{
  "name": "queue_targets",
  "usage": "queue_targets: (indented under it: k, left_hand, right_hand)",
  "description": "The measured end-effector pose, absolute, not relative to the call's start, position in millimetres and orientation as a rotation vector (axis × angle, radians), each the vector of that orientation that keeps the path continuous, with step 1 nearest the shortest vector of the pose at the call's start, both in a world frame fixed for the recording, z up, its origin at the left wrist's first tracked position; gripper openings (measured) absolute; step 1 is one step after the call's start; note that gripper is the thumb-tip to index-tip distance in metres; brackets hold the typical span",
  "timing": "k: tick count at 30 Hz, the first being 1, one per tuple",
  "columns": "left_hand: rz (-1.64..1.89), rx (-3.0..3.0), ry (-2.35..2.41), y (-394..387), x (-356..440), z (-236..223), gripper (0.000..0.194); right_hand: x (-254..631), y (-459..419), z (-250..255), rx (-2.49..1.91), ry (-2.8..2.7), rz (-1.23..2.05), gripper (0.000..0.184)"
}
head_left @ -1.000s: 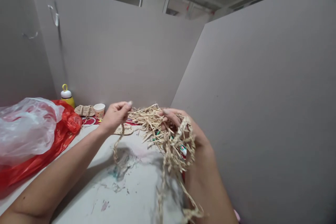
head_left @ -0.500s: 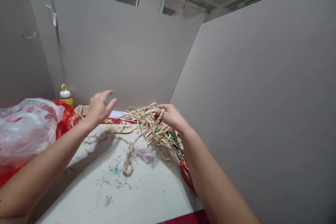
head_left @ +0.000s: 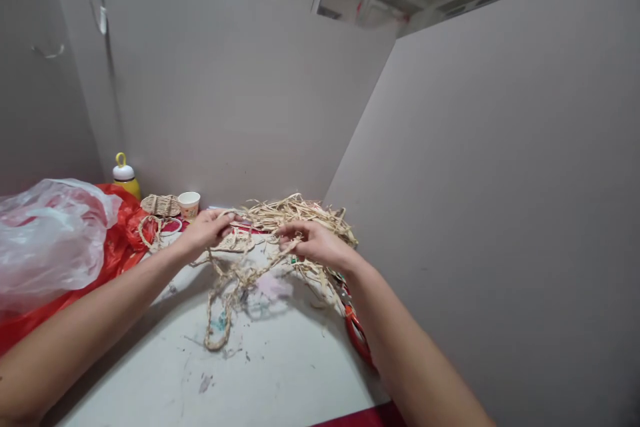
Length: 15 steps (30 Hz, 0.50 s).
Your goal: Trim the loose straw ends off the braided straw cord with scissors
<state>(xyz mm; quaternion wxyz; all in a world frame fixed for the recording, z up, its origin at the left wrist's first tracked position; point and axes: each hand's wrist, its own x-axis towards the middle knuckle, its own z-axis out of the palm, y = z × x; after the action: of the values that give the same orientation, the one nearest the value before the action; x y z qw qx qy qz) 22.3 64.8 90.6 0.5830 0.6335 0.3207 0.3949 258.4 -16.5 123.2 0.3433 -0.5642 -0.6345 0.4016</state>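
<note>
Between my hands hangs a braided straw rope (head_left: 219,340), its looped end drooping over the white tabletop. My left hand (head_left: 206,228) is closed, pinching part of the rope between thumb and fingers. My right hand (head_left: 316,241) grips another stretch of it, fingers curled. Behind the right hand lies a heap of loose dry straw (head_left: 295,209). A flat woven straw sole (head_left: 234,241) rests on the table just beyond the rope, partly hidden by it and by my left hand.
Red-handled scissors (head_left: 357,337) lie beside my right forearm. At left are a clear plastic bag (head_left: 55,240) on red plastic (head_left: 127,220), a yellow bottle (head_left: 126,180), another woven piece (head_left: 160,205) and a paper cup (head_left: 189,205). Grey partitions (head_left: 220,100) stand behind and at right.
My left hand has come down and rightward, closing on the rope. My right hand has drawn the rope off the straw heap, slightly lower. The rope's loop has shifted left. The cup is now uncovered.
</note>
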Motion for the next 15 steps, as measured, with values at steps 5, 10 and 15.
queue_targets:
  k: [5,10,15]
  left_hand:
    - [1.170,1.416,0.961,94,-14,100,0.028]
    - [1.367,1.508,1.333,127,-53,105,0.032]
    - [1.380,1.654,1.499,147,-70,95,0.031]
  right_hand:
    - [286,-39,125,-1.312,-1.523,1.267,0.023]
    - [307,-55,130,-1.176,-1.300,1.328,0.026]
    - [303,-56,131,-1.082,-1.087,1.338,0.028]
